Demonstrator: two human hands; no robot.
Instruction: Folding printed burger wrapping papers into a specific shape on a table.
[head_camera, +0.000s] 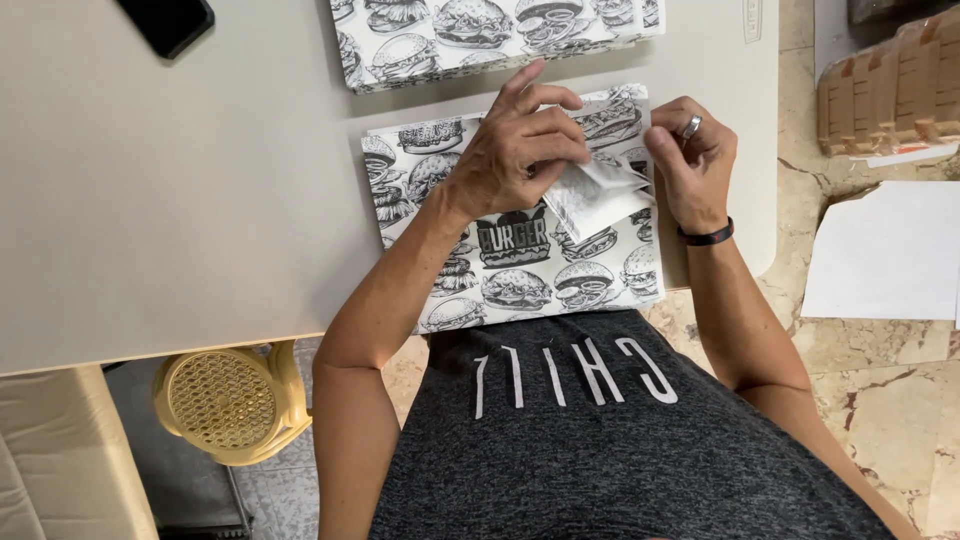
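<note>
A folded corner of thin, crinkled paper (600, 192) is being pinched between the left hand (515, 150) and the right hand (692, 165), both grips closed on it, above a flat burger-printed sheet (500, 270) lying on the smooth grey worktop (180, 200). A fold is judged to be in hand; aligned edges and a firm crease are being called for next.

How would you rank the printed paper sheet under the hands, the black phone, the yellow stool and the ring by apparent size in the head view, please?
1. Printed paper sheet
2. Yellow stool
3. Black phone, partly cut off by the frame, so its rank is unsure
4. Ring
</note>
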